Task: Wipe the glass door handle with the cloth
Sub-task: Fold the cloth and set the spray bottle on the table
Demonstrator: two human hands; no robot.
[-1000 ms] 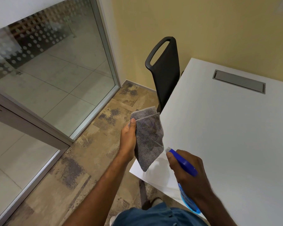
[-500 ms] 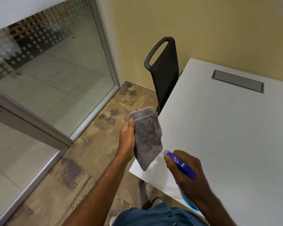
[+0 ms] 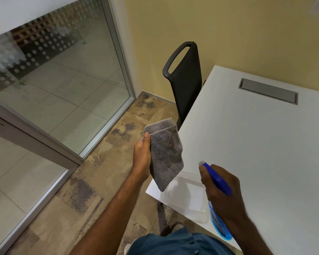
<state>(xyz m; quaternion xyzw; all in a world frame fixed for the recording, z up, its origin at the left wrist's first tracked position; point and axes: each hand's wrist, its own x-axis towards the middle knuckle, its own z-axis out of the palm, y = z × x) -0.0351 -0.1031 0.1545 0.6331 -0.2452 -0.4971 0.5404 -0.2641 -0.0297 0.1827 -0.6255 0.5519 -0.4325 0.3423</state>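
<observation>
My left hand (image 3: pixel 141 157) holds a folded grey cloth (image 3: pixel 164 155) upright by its left edge, thumb pressed on the top corner. My right hand (image 3: pixel 223 192) grips a blue spray bottle (image 3: pixel 218 181) with its nozzle pointed left toward the cloth, a short gap between them. The bottle's lower body with blue liquid (image 3: pixel 217 223) shows below my wrist. A glass door (image 3: pixel 24 159) stands at the lower left beside a glass wall panel (image 3: pixel 63 80); no handle shows in the frame.
A white table (image 3: pixel 256 144) fills the right side, with a grey cable hatch (image 3: pixel 268 91) and a clear plastic tray (image 3: pixel 186 197) near its front corner. A black chair (image 3: pixel 186 80) stands at the table's far-left edge. Patterned carpet floor (image 3: pixel 99 172) lies between table and glass.
The spray bottle's nozzle has drawn slightly back to the right, away from the cloth. My left hand and the cloth have barely moved.
</observation>
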